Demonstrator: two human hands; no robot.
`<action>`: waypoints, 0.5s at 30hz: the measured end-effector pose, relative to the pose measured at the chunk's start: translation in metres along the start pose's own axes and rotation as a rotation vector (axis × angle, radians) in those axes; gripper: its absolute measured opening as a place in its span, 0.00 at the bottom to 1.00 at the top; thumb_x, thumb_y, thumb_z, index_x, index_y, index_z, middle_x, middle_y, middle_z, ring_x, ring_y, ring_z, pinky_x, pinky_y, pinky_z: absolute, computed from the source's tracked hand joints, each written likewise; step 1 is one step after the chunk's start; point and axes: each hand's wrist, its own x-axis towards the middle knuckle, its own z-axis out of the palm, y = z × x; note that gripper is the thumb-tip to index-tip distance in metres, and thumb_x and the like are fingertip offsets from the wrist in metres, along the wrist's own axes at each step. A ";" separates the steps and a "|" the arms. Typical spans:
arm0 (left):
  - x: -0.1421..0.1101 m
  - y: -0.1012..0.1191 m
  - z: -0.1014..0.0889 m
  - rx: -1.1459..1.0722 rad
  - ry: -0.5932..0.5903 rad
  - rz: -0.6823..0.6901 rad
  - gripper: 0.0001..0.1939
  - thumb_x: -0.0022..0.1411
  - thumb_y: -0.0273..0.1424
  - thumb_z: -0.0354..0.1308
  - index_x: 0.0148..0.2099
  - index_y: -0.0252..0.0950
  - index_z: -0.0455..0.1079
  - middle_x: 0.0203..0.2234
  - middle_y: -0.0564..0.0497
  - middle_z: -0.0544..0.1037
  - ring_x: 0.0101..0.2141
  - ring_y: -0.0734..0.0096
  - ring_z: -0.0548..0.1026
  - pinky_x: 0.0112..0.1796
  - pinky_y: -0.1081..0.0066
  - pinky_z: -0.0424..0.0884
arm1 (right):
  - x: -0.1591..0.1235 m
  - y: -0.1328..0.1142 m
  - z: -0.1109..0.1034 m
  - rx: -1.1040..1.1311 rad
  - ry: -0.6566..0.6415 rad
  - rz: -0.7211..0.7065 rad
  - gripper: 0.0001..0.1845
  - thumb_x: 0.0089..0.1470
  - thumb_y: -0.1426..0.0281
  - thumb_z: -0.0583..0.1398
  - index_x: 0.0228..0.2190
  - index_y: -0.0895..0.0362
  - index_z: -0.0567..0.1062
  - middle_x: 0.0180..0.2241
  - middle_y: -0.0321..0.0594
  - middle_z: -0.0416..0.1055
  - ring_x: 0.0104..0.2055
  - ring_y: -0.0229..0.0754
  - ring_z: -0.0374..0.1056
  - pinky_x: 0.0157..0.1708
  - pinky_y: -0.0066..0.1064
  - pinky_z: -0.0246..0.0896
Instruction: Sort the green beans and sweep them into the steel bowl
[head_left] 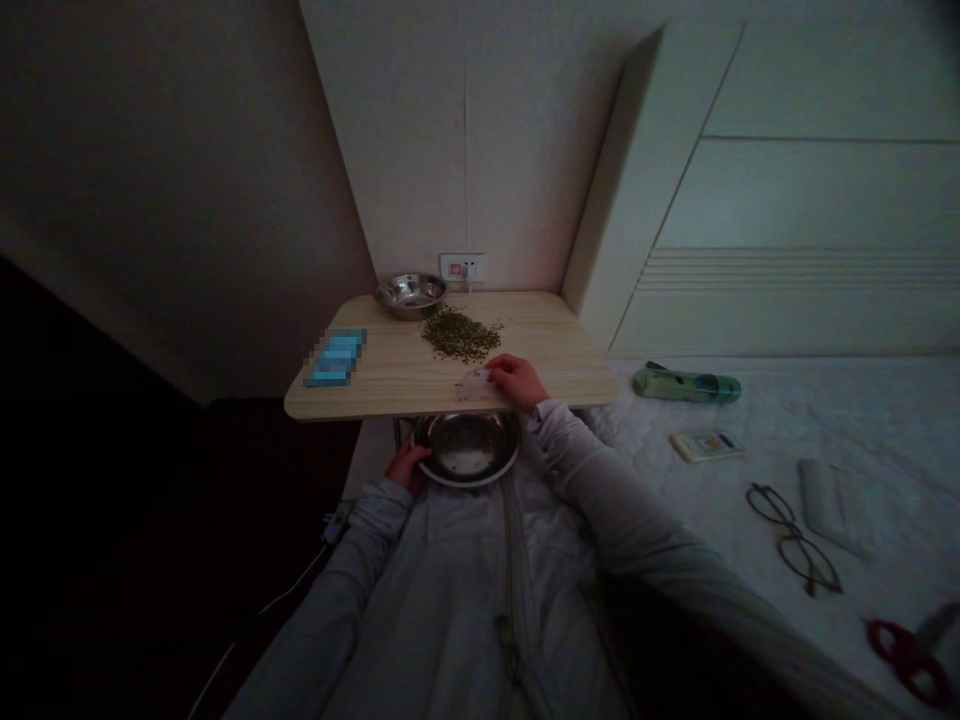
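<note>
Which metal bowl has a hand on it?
The near bowl, off the table, with the left hand at its rim; the far bowl stands on the table by the wall.

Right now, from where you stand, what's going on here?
A person's left hand grips a wide, round steel bowl just below the near edge of a pale wooden tabletop. Their right hand pinches a thin, clear, plastic-looking piece on the tabletop, near a loose spread of small green grains. A smaller round steel bowl sits behind, at the far edge.
</note>
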 end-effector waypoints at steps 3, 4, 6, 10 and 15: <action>0.000 0.000 0.000 -0.006 -0.027 0.009 0.29 0.35 0.21 0.57 0.45 0.36 0.68 0.25 0.54 0.76 0.33 0.62 0.74 0.35 0.67 0.68 | 0.000 0.000 0.000 0.008 0.014 0.003 0.12 0.38 0.72 0.53 0.29 0.58 0.72 0.21 0.32 0.68 0.21 0.33 0.60 0.28 0.28 0.58; 0.001 0.000 0.000 -0.006 -0.028 0.006 0.29 0.35 0.21 0.57 0.45 0.36 0.68 0.25 0.54 0.76 0.33 0.62 0.74 0.35 0.66 0.68 | 0.000 0.000 0.000 0.007 0.021 0.003 0.12 0.38 0.72 0.53 0.29 0.58 0.72 0.21 0.32 0.68 0.21 0.33 0.60 0.28 0.28 0.58; 0.003 -0.001 -0.002 -0.005 -0.022 -0.004 0.29 0.34 0.21 0.57 0.45 0.36 0.68 0.24 0.54 0.76 0.31 0.63 0.74 0.34 0.66 0.69 | 0.000 0.000 0.001 -0.002 0.034 -0.003 0.12 0.39 0.73 0.53 0.29 0.58 0.72 0.21 0.33 0.69 0.21 0.33 0.61 0.28 0.28 0.59; 0.005 -0.003 -0.004 0.019 -0.006 -0.025 0.30 0.34 0.22 0.58 0.46 0.36 0.67 0.23 0.54 0.75 0.29 0.63 0.74 0.32 0.67 0.68 | 0.001 0.001 0.000 -0.031 0.024 -0.016 0.12 0.39 0.73 0.54 0.30 0.58 0.72 0.22 0.32 0.69 0.23 0.32 0.61 0.30 0.27 0.59; 0.004 -0.001 -0.004 0.027 -0.002 -0.020 0.30 0.35 0.22 0.57 0.46 0.37 0.67 0.25 0.54 0.76 0.31 0.63 0.74 0.33 0.66 0.68 | 0.001 0.002 0.000 -0.028 0.005 -0.006 0.12 0.39 0.74 0.54 0.29 0.58 0.72 0.20 0.31 0.68 0.22 0.32 0.61 0.28 0.26 0.58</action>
